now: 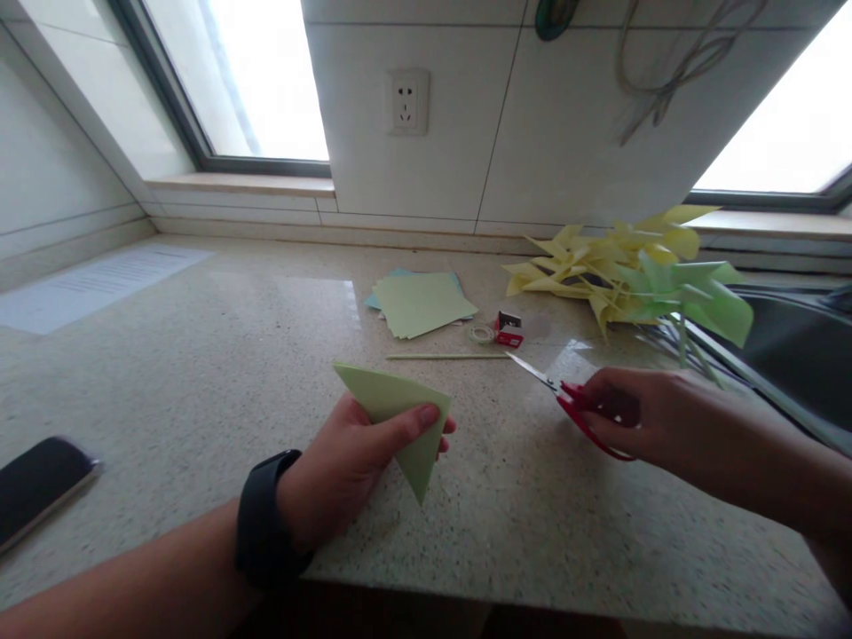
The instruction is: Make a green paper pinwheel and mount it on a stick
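Observation:
My left hand (359, 461), with a dark watch on its wrist, grips a light green sheet of paper (392, 395) folded into a triangle. The thumb presses on top and the fingers lie behind it. On the right, my right hand (639, 413) holds red-handled scissors (565, 395) just over the counter. Their blades look closed and point left, towards a thin pale green stick (445, 357) lying on the counter. Behind the stick are a small roll of tape (481, 334) and a little red and black box (509, 329).
Stacked square papers (422, 303), green over blue, lie at the back middle. Yellow pinwheels (586, 262) and a green pinwheel (698, 293) rest at the back right, beside a sink (799, 355). A printed sheet (99, 284) and a phone (43, 488) lie on the left.

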Motion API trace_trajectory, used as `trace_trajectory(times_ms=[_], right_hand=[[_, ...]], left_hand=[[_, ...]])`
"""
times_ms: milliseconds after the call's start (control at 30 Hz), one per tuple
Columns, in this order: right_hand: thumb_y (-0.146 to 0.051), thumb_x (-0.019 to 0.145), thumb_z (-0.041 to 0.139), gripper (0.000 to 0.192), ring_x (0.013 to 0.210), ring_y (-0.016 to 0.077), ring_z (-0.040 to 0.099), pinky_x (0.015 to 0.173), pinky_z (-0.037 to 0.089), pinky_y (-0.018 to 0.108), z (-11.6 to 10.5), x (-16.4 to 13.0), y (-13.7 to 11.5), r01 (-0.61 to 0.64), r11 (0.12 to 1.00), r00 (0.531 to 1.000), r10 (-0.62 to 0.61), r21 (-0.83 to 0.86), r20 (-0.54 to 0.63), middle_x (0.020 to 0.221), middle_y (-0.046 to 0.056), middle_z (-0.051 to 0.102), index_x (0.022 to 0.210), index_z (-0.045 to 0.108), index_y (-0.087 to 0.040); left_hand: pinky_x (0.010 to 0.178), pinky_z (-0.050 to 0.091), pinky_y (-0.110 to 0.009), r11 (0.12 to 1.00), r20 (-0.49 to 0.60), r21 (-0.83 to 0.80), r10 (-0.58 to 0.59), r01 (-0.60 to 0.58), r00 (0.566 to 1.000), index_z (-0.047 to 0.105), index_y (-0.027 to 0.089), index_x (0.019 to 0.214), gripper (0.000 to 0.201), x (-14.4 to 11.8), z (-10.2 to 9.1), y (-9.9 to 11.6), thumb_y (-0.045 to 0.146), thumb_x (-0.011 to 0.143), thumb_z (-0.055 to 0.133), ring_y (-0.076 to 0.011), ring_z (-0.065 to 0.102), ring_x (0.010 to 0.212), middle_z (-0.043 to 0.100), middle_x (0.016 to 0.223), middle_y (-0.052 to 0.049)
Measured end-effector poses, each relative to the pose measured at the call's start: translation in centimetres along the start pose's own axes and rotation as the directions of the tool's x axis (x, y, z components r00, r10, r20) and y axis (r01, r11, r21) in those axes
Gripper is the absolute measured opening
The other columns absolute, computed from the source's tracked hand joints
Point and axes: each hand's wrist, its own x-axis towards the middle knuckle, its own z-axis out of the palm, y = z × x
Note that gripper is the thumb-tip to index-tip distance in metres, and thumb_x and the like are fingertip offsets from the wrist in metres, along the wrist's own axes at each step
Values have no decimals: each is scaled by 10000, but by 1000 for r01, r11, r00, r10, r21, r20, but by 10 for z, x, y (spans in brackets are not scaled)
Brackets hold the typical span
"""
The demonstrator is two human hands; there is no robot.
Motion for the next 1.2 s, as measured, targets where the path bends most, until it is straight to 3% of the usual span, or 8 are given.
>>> trace_trajectory(times_ms=[33, 133, 267, 333, 467, 667, 933, 1200], right_hand=[[-345, 879, 668, 150, 573, 165, 631, 539, 459, 298, 0, 2, -7, -87, 996, 994, 85, 19, 63, 724, 62, 707, 873, 719, -204], [-458, 830, 709, 304, 797, 223, 698, 719, 569, 358, 6, 11, -35, -85, 958, 995, 66, 272, 78, 907, 102, 729, 966, 691, -186], [-507, 675, 842, 392, 583, 140, 576, 531, 502, 274, 32, 22, -71, -89, 863, 996, 85, 497, 31, 689, 6, 636, 782, 622, -200], [-527, 726, 807, 382, 549, 122, 522, 501, 452, 259, 44, 25, -81, -51, 846, 999, 52, 531, 12, 646, -16, 595, 763, 609, -202], [-554, 887, 626, 393, 571, 127, 456, 517, 399, 268, 59, 26, -89, 21, 884, 993, -73, 467, 94, 622, -19, 530, 717, 575, -203], [-509, 912, 582, 381, 535, 115, 434, 482, 333, 260, 79, 20, -87, -15, 948, 963, -72, 318, 261, 593, -27, 517, 691, 486, -214], [-496, 905, 572, 355, 510, 102, 414, 466, 323, 248, 85, 21, -84, 26, 960, 941, -118, 279, 317, 601, -31, 516, 719, 449, -220], [-460, 885, 582, 324, 455, 91, 394, 425, 301, 236, 85, 20, -81, 85, 970, 952, -146, 226, 269, 552, -31, 514, 699, 473, -217]], left_hand=[[681, 583, -237, 1000, -1, -4, 8, -8, 1000, 750, 135, 913, 185, 0, 0, 0, 265, 807, 828, -147, 731, 711, 788, 847, -74], [679, 578, -226, 1000, -8, -15, 18, -18, 1000, 751, 132, 901, 178, 1, 1, 0, 268, 812, 825, -142, 730, 719, 791, 854, -76], [673, 575, -212, 999, -29, -12, 46, -46, 999, 747, 140, 919, 175, 1, 1, 1, 275, 828, 811, -134, 729, 727, 795, 871, -70], [666, 574, -210, 997, -47, 3, 78, -78, 996, 740, 151, 938, 178, 2, 1, 2, 279, 833, 806, -134, 729, 723, 794, 860, -58], [653, 580, -209, 993, -93, 14, 118, -118, 989, 725, 161, 922, 173, 2, 2, 3, 283, 830, 808, -136, 735, 708, 792, 837, -40], [602, 579, -184, 993, -171, 8, 116, -116, 978, 727, 161, 905, 227, 1, 6, 4, 300, 776, 853, -132, 735, 665, 791, 820, -31], [578, 584, -195, 996, -188, 16, 87, -86, 978, 728, 157, 860, 247, 0, 8, 7, 339, 759, 860, -136, 718, 627, 769, 777, -17], [561, 563, -173, 999, -186, 30, 38, -33, 982, 706, 184, 848, 233, -1, 6, 6, 352, 772, 848, -131, 714, 632, 756, 771, 0]])
